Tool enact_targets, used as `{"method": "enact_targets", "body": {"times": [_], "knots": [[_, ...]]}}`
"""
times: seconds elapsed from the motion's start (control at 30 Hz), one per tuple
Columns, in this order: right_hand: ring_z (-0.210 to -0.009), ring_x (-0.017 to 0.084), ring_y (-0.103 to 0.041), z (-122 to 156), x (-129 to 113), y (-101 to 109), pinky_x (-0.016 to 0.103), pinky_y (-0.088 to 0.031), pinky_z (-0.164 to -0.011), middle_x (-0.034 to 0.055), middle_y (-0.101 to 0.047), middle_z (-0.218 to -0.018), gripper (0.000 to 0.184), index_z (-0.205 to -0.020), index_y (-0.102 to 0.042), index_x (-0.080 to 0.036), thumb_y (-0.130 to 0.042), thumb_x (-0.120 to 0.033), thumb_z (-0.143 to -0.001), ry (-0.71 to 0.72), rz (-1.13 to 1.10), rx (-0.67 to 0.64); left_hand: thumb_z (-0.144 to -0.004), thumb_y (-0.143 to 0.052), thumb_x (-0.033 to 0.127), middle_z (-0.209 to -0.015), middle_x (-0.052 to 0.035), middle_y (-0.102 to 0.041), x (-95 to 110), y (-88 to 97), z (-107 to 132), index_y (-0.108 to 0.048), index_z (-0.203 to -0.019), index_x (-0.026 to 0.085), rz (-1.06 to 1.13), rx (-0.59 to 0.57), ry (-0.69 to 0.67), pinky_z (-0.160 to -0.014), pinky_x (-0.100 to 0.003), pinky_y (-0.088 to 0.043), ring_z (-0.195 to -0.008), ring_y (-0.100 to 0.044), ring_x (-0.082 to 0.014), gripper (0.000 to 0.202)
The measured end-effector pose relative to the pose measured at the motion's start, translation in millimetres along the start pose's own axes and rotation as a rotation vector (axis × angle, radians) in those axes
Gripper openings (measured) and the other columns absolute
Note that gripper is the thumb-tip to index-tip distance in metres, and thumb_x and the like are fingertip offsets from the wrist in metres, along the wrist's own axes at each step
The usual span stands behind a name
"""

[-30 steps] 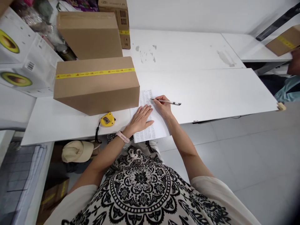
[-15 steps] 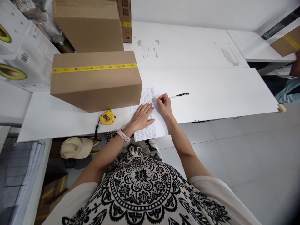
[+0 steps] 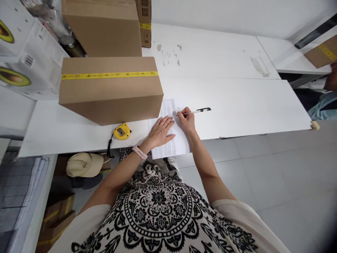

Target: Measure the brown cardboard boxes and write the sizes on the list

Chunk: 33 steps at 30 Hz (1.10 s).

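Right hand point(image 3: 186, 121) grips pen point(image 3: 196, 111), tip on printed sheet point(image 3: 168, 140); left hand point(image 3: 160, 133) lies flat, open, on it.
Sheet print is illegible; its far edge is hidden behind cardboard box point(image 3: 110, 89); near edge overhangs white table point(image 3: 237, 102).

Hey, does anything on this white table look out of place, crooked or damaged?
Small things only. The printed sheet overhangs the near edge of the table, held flat by the left hand. The black strap of the yellow tape measure dangles over that edge. Grey scuffs mark the far tabletop.
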State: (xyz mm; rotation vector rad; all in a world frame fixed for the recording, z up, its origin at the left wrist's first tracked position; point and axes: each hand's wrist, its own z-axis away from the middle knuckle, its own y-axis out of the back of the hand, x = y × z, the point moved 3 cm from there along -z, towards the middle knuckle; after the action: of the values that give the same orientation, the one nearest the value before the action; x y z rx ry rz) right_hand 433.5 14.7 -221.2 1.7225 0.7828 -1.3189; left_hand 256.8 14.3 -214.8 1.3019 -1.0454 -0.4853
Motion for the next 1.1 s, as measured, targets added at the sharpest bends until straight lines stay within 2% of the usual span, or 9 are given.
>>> {"method": "enact_targets", "body": {"times": [0.47,0.63,1.1], "knots": [[-0.056,0.011,-0.038,-2.1,3.8,-3.2,0.027,-0.030,-0.055,-0.0065,-0.042,-0.057,0.025,-0.069,-0.045,-0.023,-0.063,-0.032,-0.083,0.034,0.051,-0.052,-0.100,-0.045,0.047,-0.164,-0.0161,-0.034,-0.5,-0.8,0.1,-0.040,-0.152,0.009,0.015,0.002,-0.007,-0.128,-0.045,-0.011,-0.155,-0.023,-0.0290,0.064],[-0.056,0.011,-0.039,-1.6,2.0,-3.5,0.027,-0.031,-0.055,-0.0062,-0.043,-0.057,0.026,-0.068,-0.045,-0.023,-0.063,-0.032,-0.083,0.029,0.065,-0.060,-0.100,-0.045,0.047,-0.165,-0.0144,-0.034,-0.1,0.2,0.1,-0.039,-0.153,0.012,0.027,-0.006,0.002,-0.128,-0.045,-0.011,-0.155,-0.022,-0.0278,0.064],[-0.056,0.011,-0.038,-0.7,-1.4,-2.8,0.027,-0.031,-0.055,-0.0065,-0.042,-0.056,0.024,-0.067,-0.044,-0.023,-0.063,-0.029,-0.081,0.011,0.044,-0.040,-0.101,-0.045,0.047,-0.165,-0.0160,-0.032,0.6,1.1,-0.2,-0.040,-0.152,0.008,0.021,-0.023,0.009,-0.129,-0.044,-0.010,-0.155,-0.021,-0.0278,0.064]]}}
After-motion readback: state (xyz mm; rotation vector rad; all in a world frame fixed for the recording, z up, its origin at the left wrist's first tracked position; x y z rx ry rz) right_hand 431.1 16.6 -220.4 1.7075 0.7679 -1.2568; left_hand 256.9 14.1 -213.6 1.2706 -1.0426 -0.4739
